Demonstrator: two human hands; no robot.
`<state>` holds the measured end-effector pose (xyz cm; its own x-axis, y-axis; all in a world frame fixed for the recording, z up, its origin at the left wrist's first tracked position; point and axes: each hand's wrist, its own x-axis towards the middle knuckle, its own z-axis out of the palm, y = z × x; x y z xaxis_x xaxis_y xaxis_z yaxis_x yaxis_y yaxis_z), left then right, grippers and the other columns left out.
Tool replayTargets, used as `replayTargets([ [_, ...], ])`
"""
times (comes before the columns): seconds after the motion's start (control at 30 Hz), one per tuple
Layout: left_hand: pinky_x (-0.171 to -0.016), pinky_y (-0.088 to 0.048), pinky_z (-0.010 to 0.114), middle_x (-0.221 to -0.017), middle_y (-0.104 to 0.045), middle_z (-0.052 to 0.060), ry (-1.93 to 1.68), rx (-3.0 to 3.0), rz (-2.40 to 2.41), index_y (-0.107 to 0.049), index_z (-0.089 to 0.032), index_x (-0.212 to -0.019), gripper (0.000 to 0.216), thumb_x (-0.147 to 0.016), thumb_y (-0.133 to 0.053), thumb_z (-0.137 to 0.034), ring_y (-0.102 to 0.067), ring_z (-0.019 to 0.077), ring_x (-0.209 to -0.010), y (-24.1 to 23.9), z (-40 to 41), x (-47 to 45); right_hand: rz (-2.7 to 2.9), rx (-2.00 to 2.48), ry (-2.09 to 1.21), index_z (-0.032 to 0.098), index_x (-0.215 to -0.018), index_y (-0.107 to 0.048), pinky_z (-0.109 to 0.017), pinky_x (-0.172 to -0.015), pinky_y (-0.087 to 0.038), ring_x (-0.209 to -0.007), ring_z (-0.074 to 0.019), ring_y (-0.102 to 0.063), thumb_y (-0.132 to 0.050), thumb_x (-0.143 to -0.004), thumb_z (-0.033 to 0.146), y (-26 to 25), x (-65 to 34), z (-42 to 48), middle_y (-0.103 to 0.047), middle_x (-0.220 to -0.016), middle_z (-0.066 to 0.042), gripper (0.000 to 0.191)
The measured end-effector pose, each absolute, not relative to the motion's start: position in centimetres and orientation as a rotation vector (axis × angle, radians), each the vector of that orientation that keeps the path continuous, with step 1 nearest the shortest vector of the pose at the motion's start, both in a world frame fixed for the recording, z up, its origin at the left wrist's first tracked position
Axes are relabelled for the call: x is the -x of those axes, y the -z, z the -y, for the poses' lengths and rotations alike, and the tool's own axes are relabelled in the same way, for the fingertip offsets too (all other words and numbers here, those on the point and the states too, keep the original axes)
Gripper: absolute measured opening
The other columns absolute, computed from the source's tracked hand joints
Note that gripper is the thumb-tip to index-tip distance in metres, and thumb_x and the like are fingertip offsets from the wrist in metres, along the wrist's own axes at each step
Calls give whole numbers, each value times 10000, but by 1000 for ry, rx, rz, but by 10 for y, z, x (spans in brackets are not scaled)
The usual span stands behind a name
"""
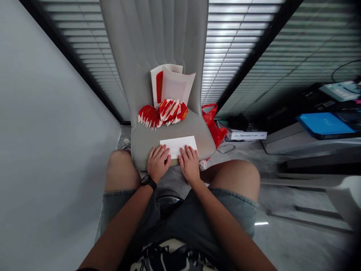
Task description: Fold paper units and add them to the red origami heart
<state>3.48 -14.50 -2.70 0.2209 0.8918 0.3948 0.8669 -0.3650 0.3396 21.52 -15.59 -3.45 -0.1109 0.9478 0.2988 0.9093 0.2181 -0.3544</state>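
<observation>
Fanned red-and-white folded papers [163,114] on a gray chair seat [194,131], red plastic bag [212,124] beside it, white paper sheet [179,145] flat under left hand [158,162] and right hand [189,164], fingers [186,151] spread, resting flat

A person's left hand [158,163] and right hand [189,164] lie palms down side by side, close together but not touching. The fingers [161,151] of both hands are slightly spread and gently curved, their tips pointing away from the body. The bare left forearm [118,229] and right forearm [222,222] angle inward from the lower corners of the view, converging toward the hands, with both wrists bent slightly back.
</observation>
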Motion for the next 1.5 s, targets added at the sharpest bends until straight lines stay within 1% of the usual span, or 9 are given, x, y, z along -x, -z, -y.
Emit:
replayTargets([
  [0.33, -1214, -327, 520, -1460, -588, 56, -858, -2389, -1739, -630, -248, -1343, 385, -988, -491, -303, -507, 240, -1392, 28, 145, -36, 2030, 1716, -104, 176, -1420, -574, -560, -1199, -262, -1453, -299, -376, -397, -1050, 356, 36, -215, 157, -491, -1532, -155, 448],
  [0.57, -1220, -322, 504, -1472, -576, 58, -839, -2394, -1735, -602, -227, -1371, 406, -987, -485, -282, -490, 232, -1406, 25, 147, -35, 2046, 1714, -71, 157, -1432, -560, -556, -1202, -270, -1459, -305, -376, -411, -1047, 354, 37, -215, 157, -479, -1540, -165, 457],
  [0.77, -1214, -328, 526, -1474, -572, 66, -845, -2396, -1731, -575, -236, -1408, 438, -983, -481, -281, -494, 249, -1405, 25, 148, -35, 2034, 1717, -68, 174, -1449, -546, -573, -1196, -287, -1474, -296, -368, -426, -1040, 339, 40, -214, 158, -474, -1545, -170, 457],
  [0.83, -1212, -323, 540, -1478, -567, 77, -844, -2397, -1725, -548, -232, -1439, 461, -987, -476, -289, -490, 258, -1409, 25, 148, -35, 2060, 1721, -51, 181, -1475, -519, -573, -1199, -286, -1489, -294, -349, -406, -1048, 339, 42, -214, 159, -449, -1565, -164, 469],
  [0.93, -1217, -308, 548, -1522, -516, 89, -778, -2407, -1730, -482, -218, -1497, 500, -1003, -451, -293, -447, 269, -1442, 25, 152, -34, 2135, 1724, -32, 191, -1542, -425, -557, -1209, -272, -1520, -290, -296, -358, -1064, 362, 43, -217, 163, -366, -1618, -148, 512],
  [1.1, -1242, -255, 539, -1593, -416, 87, -646, -2417, -1761, -384, -187, -1556, 538, -1024, -388, -262, -359, 268, -1497, 23, 160, -33, 2249, 1719, -29, 158, -1595, -310, -546, -1225, -231, -1532, -303, -264, -328, -1064, 466, 42, -239, 168, -302, -1646, -150, 614],
  [1.23, -1247, -242, 536, -1608, -390, 94, -620, -2412, -1776, -352, -165, -1570, 551, -1028, -365, -259, -330, 267, -1511, 23, 161, -34, 2179, 1795, -10, 113, -1593, -298, -566, -1221, -219, -1522, -324, -282, -290, -1065, 487, 45, -253, 171, -298, -1641, -176, 647],
  [1.37, -1248, -233, 540, -1616, -371, 99, -652, -2394, -1786, -313, -173, -1589, 571, -1027, -362, -261, -326, 268, -1513, 27, 160, -34, 2022, 1893, 48, 51, -1585, -290, -578, -1224, -201, -1535, -347, -240, -305, -1058, 496, 37, -228, 179, -262, -1641, -225, 690],
  [1.5, -1256, -218, 524, -1622, -360, 86, -662, -2398, -1761, -326, -183, -1586, 560, -1033, -345, -271, -318, 259, -1518, 32, 159, -33, 2219, 1714, -43, 82, -1595, -285, -510, -1262, -156, -1554, -291, -205, -355, -1049, 479, 28, -185, 185, -260, -1655, -173, 679],
])
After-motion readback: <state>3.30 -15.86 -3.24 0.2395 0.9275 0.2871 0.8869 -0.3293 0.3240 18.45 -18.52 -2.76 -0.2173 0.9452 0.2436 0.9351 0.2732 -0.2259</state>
